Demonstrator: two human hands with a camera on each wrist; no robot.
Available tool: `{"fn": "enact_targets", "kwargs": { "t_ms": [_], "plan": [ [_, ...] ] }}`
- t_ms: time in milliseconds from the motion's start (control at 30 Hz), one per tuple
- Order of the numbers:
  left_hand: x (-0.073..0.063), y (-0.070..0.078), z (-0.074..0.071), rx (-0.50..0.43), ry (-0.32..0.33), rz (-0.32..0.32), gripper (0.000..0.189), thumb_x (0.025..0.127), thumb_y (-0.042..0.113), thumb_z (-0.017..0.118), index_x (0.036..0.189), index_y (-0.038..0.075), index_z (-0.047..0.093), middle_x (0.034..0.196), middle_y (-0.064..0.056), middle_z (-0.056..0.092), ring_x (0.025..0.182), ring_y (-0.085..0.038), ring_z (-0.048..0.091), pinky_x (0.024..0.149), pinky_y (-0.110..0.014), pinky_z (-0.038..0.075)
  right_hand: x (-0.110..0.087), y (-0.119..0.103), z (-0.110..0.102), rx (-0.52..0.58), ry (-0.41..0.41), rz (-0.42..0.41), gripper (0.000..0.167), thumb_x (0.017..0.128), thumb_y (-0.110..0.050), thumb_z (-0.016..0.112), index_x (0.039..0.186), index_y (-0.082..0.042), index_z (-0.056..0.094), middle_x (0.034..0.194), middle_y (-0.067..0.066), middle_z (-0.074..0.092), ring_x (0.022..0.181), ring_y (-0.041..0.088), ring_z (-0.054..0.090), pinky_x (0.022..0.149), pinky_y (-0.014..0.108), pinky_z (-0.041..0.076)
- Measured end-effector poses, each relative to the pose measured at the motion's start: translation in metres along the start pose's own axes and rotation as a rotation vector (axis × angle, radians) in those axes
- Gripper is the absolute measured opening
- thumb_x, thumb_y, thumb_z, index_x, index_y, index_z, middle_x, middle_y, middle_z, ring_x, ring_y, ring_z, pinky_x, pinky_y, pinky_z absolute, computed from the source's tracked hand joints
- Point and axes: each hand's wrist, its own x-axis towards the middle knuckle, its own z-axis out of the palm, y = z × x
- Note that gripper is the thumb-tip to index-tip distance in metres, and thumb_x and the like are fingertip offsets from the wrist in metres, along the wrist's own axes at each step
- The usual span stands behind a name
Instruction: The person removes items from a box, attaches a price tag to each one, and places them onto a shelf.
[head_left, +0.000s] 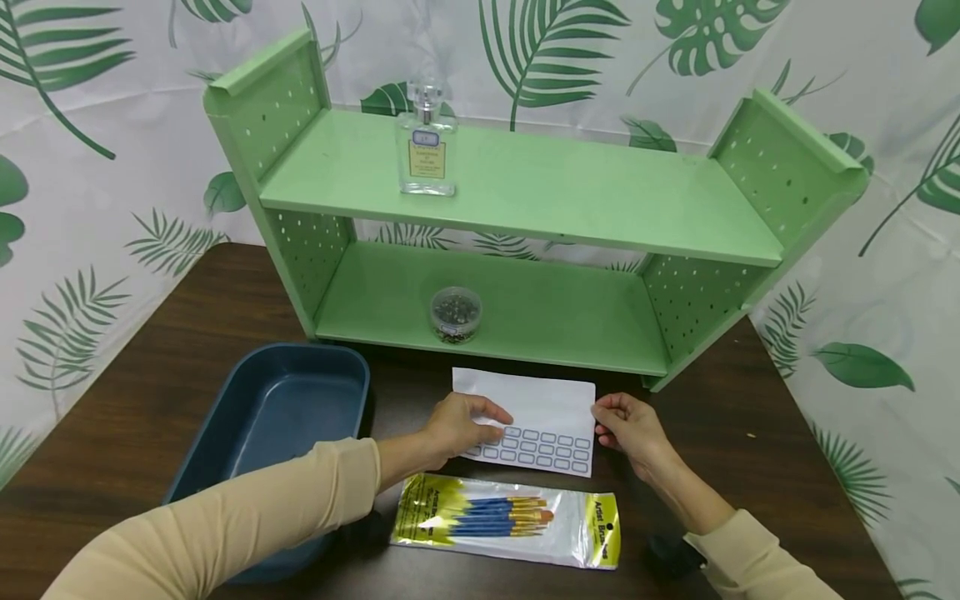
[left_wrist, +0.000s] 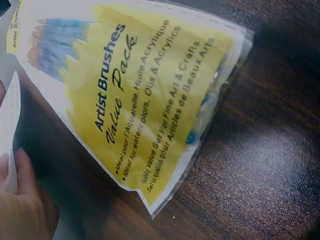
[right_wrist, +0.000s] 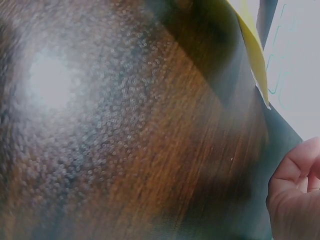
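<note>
A white sheet of blue-edged label stickers [head_left: 536,400] is held between both hands above the table, its rows of small labels along the lower part. My left hand [head_left: 459,427] grips its left side, and the left wrist view shows the paper between thumb and fingers. At the opposite edge, my right hand [head_left: 632,429] pinches the paper with thumb and fingertips. Just below the sheet lies a clear and yellow pack of artist brushes [head_left: 502,518], flat on the table. Its printed yellow end [left_wrist: 150,100] fills much of the left wrist view.
A green two-tier shelf [head_left: 555,187] stands behind the sheet. On its upper tier is a labelled glass perfume bottle [head_left: 427,158]; a round clear tub of small metallic pieces [head_left: 456,315] sits on the lower tier. A blue bin [head_left: 300,400] stands left, partly under the left arm.
</note>
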Motion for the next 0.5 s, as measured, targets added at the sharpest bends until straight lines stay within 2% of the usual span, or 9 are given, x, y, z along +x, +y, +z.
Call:
{"fn": "enact_targets", "kwargs": {
  "t_ms": [133,333,500],
  "plan": [
    [0.0008,-0.0011,-0.0002,0.009,-0.006,0.003,0.012,0.08,0.002,0.072,0.09,0.007,0.073,0.107,-0.009,0.065,0.074,-0.013,0.053,0.061,-0.022,0.042,-0.0004,0.0,-0.0002,0.011,-0.009,-0.004,0.013,0.095,-0.006,0.052,0.105,0.003,0.048,0.073,-0.002,0.053,0.065,0.006,0.053,0.056,0.017,0.049],
    [0.0019,-0.0021,0.0,0.011,-0.012,-0.002,0.011,0.08,0.003,0.072,0.089,0.008,0.073,0.105,-0.009,0.064,0.073,-0.013,0.055,0.061,-0.023,0.044,0.0002,0.0002,-0.0011,0.014,-0.01,-0.007,0.014,0.095,-0.006,0.052,0.105,0.003,0.048,0.072,-0.003,0.053,0.064,0.005,0.053,0.056,0.017,0.049],
    [0.0015,-0.0029,0.0001,0.03,-0.008,0.007,0.008,0.08,0.005,0.072,0.087,0.009,0.072,0.114,-0.009,0.063,0.091,-0.019,0.054,0.077,-0.031,0.043,0.0013,0.0003,-0.0014,0.013,-0.005,0.0,0.014,0.095,-0.006,0.051,0.106,0.003,0.047,0.072,-0.003,0.053,0.064,0.005,0.053,0.055,0.017,0.049]
  ]
}}
